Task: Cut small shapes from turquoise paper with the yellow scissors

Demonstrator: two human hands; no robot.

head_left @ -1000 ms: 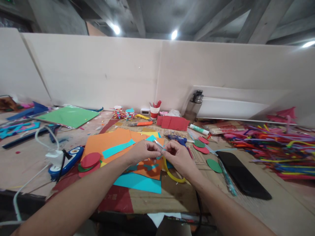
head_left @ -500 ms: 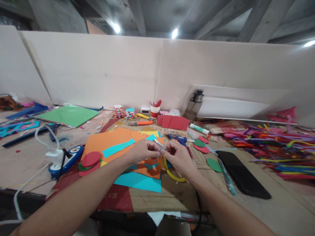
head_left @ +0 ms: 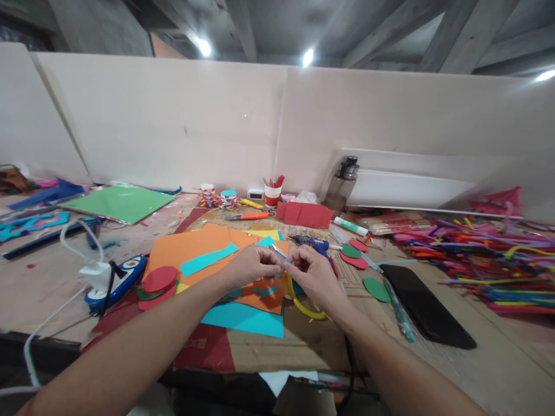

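Observation:
My left hand (head_left: 254, 267) and my right hand (head_left: 314, 271) meet over the orange paper sheets (head_left: 195, 248), both pinched around a small blue paper piece (head_left: 284, 264) between their fingertips. A thin metal blade or tip (head_left: 277, 251) sticks up from the pinch; which hand holds it I cannot tell. A yellow loop (head_left: 303, 309), like a scissor handle, hangs below my right hand. A cyan sheet (head_left: 247, 320) lies under my wrists, and a cyan strip (head_left: 208, 260) rests on the orange paper.
Red and green paper circles (head_left: 158, 282) lie left, more circles (head_left: 355, 257) right. A blue glue gun (head_left: 314, 244), a glue stick (head_left: 351, 226), a black phone (head_left: 427, 312), a heap of coloured pipe cleaners (head_left: 489, 254), a white charger (head_left: 97, 274) and a green sheet (head_left: 119, 203) surround the work.
Both hands stay pinched together in the same spot; the fingers shift only slightly. The view has drifted a little.

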